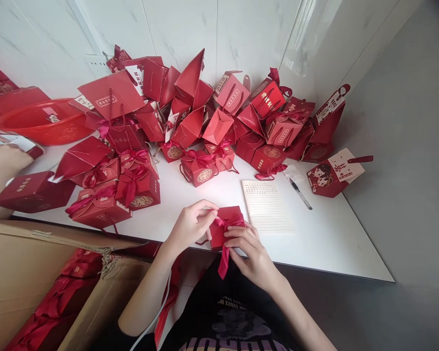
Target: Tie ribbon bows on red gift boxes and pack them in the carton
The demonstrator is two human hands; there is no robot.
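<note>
A small red box [234, 212] lies at the front edge of the white table, with a glossy red ribbon [224, 263] across its top and one end hanging down over the edge. At its left side, my left hand [192, 225] pinches the ribbon between thumb and forefinger. My right hand [251, 251] rests on the box's right part, its fingers bent over the ribbon near the knot. Whether those fingertips grip the ribbon or only press it down is hard to see.
Many red gift boxes [205, 170] are heaped along the wall. An open notebook [269, 207] and a pen [300, 194] lie right of my hands. A red basket [44, 122] and another person's hand [7, 156] are at far left, above a cardboard carton [18, 263].
</note>
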